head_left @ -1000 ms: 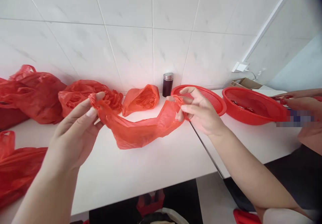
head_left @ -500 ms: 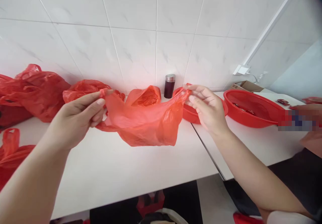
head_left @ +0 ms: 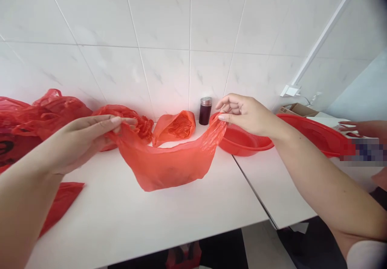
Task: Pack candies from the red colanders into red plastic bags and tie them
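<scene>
A thin red plastic bag [head_left: 169,168] hangs stretched between my two hands above the white table [head_left: 169,216]. My left hand [head_left: 87,140] pinches one end of it between thumb and fingers. At the other end, my right hand [head_left: 242,114] grips the gathered plastic with thumb and fingertips. The bag sags in the middle and looks flat, with nothing visible inside. Behind it, an opened red bag [head_left: 175,128] lies on its side by the wall.
A dark thermos [head_left: 205,111] stands against the tiled wall. Red baskets [head_left: 246,150] sit to the right, near another person's hand [head_left: 367,129]. Filled red bags [head_left: 54,112] are piled at the left, with a flat red bag [head_left: 65,200] in front. A cardboard box [head_left: 298,110] is behind.
Both hands have spread further apart and the red bag is pulled wider between them. My left hand moved left. The co-worker's hand is now over the right-hand basket's far side.
</scene>
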A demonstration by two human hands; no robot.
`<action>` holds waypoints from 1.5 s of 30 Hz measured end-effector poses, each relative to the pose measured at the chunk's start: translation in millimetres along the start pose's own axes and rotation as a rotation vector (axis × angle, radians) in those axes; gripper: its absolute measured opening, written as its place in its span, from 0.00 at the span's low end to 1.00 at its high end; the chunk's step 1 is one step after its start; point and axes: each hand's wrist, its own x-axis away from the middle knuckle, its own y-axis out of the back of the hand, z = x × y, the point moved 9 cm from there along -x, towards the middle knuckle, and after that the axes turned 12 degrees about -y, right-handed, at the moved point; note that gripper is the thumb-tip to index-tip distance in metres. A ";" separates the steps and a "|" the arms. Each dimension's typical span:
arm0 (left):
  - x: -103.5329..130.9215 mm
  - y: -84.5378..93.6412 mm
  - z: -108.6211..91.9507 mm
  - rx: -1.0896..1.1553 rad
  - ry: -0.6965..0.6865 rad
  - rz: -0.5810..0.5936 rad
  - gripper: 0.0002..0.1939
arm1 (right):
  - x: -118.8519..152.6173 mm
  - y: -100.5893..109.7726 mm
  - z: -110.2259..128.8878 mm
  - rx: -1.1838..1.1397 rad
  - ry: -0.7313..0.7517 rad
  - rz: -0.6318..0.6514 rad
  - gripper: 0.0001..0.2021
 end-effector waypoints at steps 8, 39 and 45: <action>3.8 -97.1 -23.1 0.392 0.123 0.515 0.08 | -24.8 -55.3 91.1 0.063 0.253 0.096 0.03; 8.3 -116.3 -8.8 -0.186 -0.260 0.315 0.05 | -18.7 -164.1 -1.6 -0.575 -0.040 0.192 0.13; 18.4 -108.4 -12.2 -0.200 -0.452 0.005 0.07 | -3.1 -177.0 -13.7 -0.822 -0.181 0.367 0.13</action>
